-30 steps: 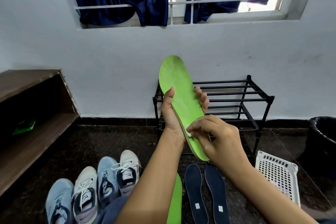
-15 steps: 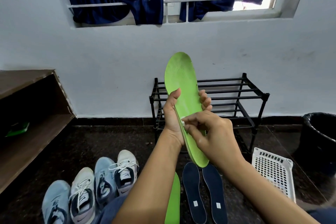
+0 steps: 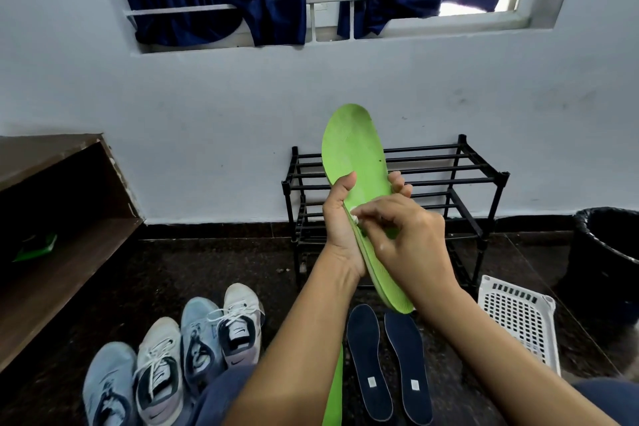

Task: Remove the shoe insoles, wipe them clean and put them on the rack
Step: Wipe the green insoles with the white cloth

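My left hand (image 3: pixel 340 228) grips a bright green insole (image 3: pixel 352 149) upright by its middle, in front of the black metal shoe rack (image 3: pixel 477 180). My right hand (image 3: pixel 408 239) pinches a small white wipe (image 3: pixel 354 212) against the insole's face, just below my left thumb. A second green insole (image 3: pixel 334 387) lies on the floor, mostly hidden behind my left forearm. Two dark blue insoles (image 3: pixel 368 360) lie side by side on the floor below the rack. The rack's bars hold nothing.
Several pale blue and white sneakers (image 3: pixel 193 346) stand in a row at lower left. A wooden shelf unit (image 3: pixel 52 218) is at left, a white perforated basket (image 3: pixel 518 318) at lower right, and a black bin (image 3: pixel 608 245) at far right. The floor is dark stone.
My right hand with the wipe has slid up the insole from near its heel toward the middle. The left hand keeps its hold, and the insole has tilted slightly to the right.
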`<state>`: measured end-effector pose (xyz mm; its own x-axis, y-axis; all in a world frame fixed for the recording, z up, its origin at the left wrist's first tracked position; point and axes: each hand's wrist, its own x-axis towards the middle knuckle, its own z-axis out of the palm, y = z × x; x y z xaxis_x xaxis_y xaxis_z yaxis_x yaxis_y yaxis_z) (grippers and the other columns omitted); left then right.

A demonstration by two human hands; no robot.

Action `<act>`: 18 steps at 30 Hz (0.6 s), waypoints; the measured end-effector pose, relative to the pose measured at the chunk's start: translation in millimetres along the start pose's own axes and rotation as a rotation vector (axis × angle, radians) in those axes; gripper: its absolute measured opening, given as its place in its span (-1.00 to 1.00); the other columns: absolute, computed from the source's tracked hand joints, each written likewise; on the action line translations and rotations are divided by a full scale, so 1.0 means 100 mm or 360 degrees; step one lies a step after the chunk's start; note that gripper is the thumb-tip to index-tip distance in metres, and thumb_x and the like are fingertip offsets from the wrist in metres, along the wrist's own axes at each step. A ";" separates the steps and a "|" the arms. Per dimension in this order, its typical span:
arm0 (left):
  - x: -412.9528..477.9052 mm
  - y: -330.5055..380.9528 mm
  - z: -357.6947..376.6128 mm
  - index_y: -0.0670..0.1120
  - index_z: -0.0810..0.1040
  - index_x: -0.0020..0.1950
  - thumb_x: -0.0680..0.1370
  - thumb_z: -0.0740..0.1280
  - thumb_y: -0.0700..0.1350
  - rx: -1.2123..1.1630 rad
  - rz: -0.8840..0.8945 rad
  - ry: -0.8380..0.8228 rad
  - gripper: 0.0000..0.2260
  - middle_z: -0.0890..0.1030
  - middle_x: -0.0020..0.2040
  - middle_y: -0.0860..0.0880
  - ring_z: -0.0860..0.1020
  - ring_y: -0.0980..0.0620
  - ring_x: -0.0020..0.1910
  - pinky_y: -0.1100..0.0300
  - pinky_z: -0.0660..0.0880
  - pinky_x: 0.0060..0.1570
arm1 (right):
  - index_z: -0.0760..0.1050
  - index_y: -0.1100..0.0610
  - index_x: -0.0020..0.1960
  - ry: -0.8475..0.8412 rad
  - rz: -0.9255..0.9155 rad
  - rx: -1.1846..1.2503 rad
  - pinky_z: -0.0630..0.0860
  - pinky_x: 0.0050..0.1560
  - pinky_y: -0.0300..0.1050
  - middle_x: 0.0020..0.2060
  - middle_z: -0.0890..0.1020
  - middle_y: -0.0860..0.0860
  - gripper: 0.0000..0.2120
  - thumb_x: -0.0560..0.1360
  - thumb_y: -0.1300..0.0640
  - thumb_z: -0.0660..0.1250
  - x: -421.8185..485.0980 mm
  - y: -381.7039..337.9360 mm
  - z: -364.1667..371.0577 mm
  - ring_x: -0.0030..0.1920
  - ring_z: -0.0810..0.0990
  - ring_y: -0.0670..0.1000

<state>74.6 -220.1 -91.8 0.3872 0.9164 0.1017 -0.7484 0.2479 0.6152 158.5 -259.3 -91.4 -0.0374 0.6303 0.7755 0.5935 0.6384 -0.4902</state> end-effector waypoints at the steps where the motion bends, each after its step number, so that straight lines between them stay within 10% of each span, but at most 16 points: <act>1: 0.00 0.00 -0.01 -0.21 0.50 0.07 0.38 0.25 0.15 0.0013 0.0000 -0.0016 -0.53 0.58 -0.10 -0.05 0.61 0.02 -0.11 0.20 0.54 0.05 | 0.66 0.13 -0.16 -0.0008 0.0010 0.0010 0.42 -0.03 -0.47 -0.22 0.67 -0.04 -0.82 0.31 0.36 0.43 0.00 -0.01 0.00 -0.11 0.56 -0.14; 11: 0.06 0.21 -0.14 -0.32 0.52 0.10 0.20 0.56 0.03 -0.0152 0.0058 -0.0125 -0.38 0.58 -0.04 -0.17 0.62 -0.10 -0.11 0.07 0.60 -0.07 | 0.67 0.10 -0.18 -0.0206 0.0083 0.0264 0.41 -0.10 -0.49 -0.26 0.67 -0.09 -0.83 0.33 0.34 0.47 -0.12 -0.12 -0.01 -0.19 0.59 -0.18; 18: 0.03 0.05 0.03 -0.25 0.52 0.01 0.41 0.24 0.11 -0.0034 -0.0060 0.0101 -0.56 0.57 -0.11 -0.10 0.54 -0.01 -0.13 0.21 0.55 -0.11 | 0.67 0.15 -0.17 -0.0017 0.0137 0.0177 0.38 -0.01 -0.54 -0.24 0.69 -0.03 -0.81 0.31 0.39 0.46 0.02 -0.02 -0.02 -0.11 0.59 -0.15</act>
<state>73.6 -217.1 -86.6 0.3807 0.9243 0.0287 -0.7455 0.2884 0.6008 158.6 -260.0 -87.9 0.0007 0.6890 0.7247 0.5021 0.6265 -0.5961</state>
